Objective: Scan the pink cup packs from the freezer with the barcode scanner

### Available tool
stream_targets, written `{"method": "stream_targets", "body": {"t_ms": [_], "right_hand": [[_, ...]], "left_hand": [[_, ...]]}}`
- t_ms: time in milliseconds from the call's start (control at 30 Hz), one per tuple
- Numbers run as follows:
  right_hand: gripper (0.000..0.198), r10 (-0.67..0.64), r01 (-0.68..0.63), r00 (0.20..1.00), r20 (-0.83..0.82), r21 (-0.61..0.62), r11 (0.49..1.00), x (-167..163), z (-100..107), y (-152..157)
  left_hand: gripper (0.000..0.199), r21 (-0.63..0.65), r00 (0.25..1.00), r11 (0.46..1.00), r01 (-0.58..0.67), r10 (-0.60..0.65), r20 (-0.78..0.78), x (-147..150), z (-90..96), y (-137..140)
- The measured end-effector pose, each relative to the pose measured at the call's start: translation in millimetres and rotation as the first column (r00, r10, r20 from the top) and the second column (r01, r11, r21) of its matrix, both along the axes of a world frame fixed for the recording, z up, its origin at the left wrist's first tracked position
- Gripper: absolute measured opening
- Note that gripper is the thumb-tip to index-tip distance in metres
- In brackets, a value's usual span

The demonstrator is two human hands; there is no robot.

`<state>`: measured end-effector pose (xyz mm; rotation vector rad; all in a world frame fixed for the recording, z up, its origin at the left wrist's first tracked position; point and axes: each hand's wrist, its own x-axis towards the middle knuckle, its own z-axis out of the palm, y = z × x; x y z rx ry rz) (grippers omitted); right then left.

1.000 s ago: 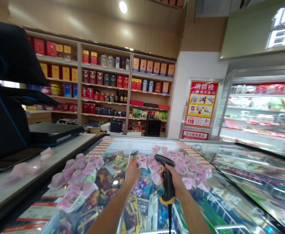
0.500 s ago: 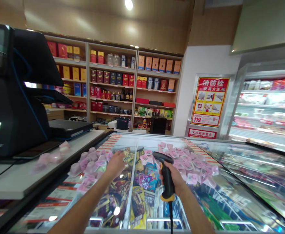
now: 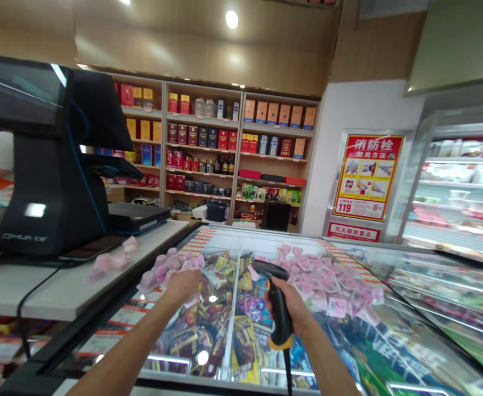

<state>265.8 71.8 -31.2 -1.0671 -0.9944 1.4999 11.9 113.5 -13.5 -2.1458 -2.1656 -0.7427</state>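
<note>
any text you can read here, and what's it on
"消防栓" and "119": red poster on the wall.
"天火器放置点": red sign below it; small, so uncertain.
Pale lettering on the register base: too blurred to read.
Shelf boxes, pink packs: too small.

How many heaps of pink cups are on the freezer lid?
2: one heap at the left, under the left hand; one heap at the right, beyond the scanner in the right hand.

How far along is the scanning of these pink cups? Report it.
Probably done: the smaller pile by the left hand, plus a few cups on the counter. In hand: the right hand grips the scanner. Likely left: the larger pile on the right of the freezer lid.
</note>
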Motion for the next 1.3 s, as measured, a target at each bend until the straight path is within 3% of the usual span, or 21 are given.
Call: {"method": "stream_targets", "body": {"t_ms": [267,600,967,1300], "right_hand": [[0.039,-0.004,0.004,1.0,0.011,0.013,1.0,6.4,9.9,-9.0],[0.039,0.096,-0.098,0.994,0.055,0.038,0.994,4.9,10.1,-15.1],[0.038,0.054,-0.055,0.996,0.064,0.005,0.999,-4.8,20.1,-12.8],[0.038,0.018,-0.02,0.997,0.072,0.037,0.999,-5.2,22.3,-9.1]], "left_hand": [[0.045,0.111,0.99,0.984,0.143,-0.14,-0.031,19.0,-5.7,19.5],[0.047,0.255,0.984,0.954,0.16,-0.175,0.038,35.7,-21.6,38.7],[0.044,0.285,0.984,0.948,0.142,-0.167,0.067,48.2,-20.8,51.5],[0.046,0.263,0.974,0.951,0.163,-0.197,0.109,67.5,-34.3,55.0]]}}
